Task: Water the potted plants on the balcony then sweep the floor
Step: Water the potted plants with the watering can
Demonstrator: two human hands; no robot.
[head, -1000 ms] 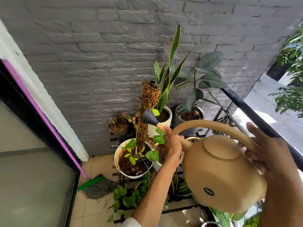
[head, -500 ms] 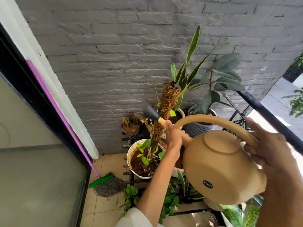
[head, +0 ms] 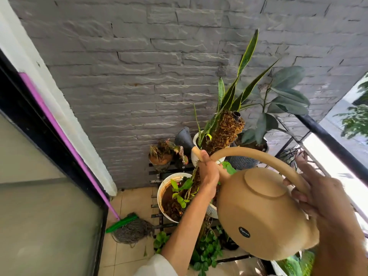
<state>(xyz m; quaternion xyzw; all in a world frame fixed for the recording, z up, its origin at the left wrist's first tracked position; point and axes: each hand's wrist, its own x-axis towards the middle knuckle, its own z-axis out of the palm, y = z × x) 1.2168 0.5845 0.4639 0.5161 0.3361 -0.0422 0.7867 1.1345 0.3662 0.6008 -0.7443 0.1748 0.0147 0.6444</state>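
Wall: grey stone-textured brick (head: 139, 76).
Floor: pale beige tiles (head: 129, 198).
Left: glass door (head: 39, 226), dark frame.
Right: black railing (head: 334, 146); daylight is admitted beyond.

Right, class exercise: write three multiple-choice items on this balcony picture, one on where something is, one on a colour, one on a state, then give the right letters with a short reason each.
1. Where does the mop head lie?
A. on the floor tiles by the glass door
B. on the plant stand
C. on the railing

2. What colour is the watering can?
A. green
B. tan
C. white

3. How does the left hand meet the can?
A. it hangs free of it
B. it lies flat on the lid
C. it grips the spout

Answers: 1 A, the mop head rests on the tiles at the door's foot. 2 B, body, handle and spout are all tan. 3 C, the fingers curl round the spout below the dark rose, while the right hand holds the handle.
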